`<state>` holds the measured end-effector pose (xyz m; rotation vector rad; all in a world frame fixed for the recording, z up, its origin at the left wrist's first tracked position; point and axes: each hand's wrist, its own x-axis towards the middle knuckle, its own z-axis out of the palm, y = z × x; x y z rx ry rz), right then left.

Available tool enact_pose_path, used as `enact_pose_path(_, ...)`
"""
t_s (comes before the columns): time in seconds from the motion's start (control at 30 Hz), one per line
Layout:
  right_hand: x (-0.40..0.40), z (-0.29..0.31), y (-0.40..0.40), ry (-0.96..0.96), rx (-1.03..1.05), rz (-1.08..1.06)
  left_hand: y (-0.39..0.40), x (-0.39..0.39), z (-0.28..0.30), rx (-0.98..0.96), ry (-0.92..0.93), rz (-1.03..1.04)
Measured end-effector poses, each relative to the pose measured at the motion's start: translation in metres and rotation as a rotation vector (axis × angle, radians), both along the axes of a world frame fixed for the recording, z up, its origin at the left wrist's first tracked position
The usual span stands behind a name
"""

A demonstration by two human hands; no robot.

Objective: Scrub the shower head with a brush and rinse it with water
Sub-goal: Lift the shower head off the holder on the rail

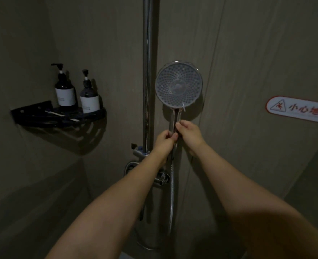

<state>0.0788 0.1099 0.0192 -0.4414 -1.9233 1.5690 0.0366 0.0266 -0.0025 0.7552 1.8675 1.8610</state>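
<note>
The shower head (178, 85) is being held upright by its handle, face turned toward the camera.

The handle is being gripped by both hands, the left hand (164, 140) curled round it lower down and the right hand (189, 132) pinching it just above, so the round spray face is lying directly above both, its long axis running vertically beside the chrome riser pipe (147, 71). The hose (171, 193) is hanging straight down below the hands. No brush is being held; something pale and brush-like is lying on the corner shelf (61, 116), well to the left, nearer the left hand, beside two pump bottles (65, 90).
</note>
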Motion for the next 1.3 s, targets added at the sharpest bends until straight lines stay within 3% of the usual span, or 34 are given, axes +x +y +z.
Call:
enact_pose_path(0.1, 0.007, -0.002, -0.012, 0.026, -0.131, 0.098, -0.016, 0.003, 0.007, 0.038, -0.033, -0.003)
enact_pose_path(0.2, 0.014, -0.014, -0.026, -0.107, -0.244, 0.276, -0.035, 0.002, 0.012, 0.063, 0.0, 0.052)
enact_pose_path(0.37, 0.024, -0.014, -0.059, -0.244, -0.237, 0.659, -0.089, 0.002, 0.029, 0.226, -0.068, -0.035)
enact_pose_path(0.5, 0.024, 0.0, -0.087, -0.341, -0.164, 0.694, -0.133, 0.008, 0.045, 0.34, -0.057, -0.036)
enact_pose_path(0.6, 0.027, 0.007, -0.108, -0.423, -0.156, 0.801, -0.154, 0.01, 0.065, 0.507, -0.181, 0.016)
enact_pose_path(0.77, 0.029, 0.007, -0.138, -0.364, -0.314, 0.932, -0.177, 0.017, 0.091, 0.656, -0.292, 0.096)
enact_pose_path(0.93, 0.03, 0.013, -0.16, -0.446, -0.296, 1.063, -0.193, 0.021, 0.096, 0.616, -0.241, 0.127)
enact_pose_path(1.03, 0.028, 0.016, -0.165, -0.43, -0.211, 1.014, -0.194, 0.024, 0.098, 0.647, -0.219, 0.221)
enact_pose_path(1.13, 0.025, 0.02, -0.171, -0.388, -0.074, 0.833, -0.192, 0.03, 0.105, 0.675, -0.211, 0.377)
enact_pose_path(1.3, 0.014, 0.011, -0.199, -0.271, 0.347, 0.252, -0.192, 0.032, 0.112, 0.638, -0.188, 0.604)
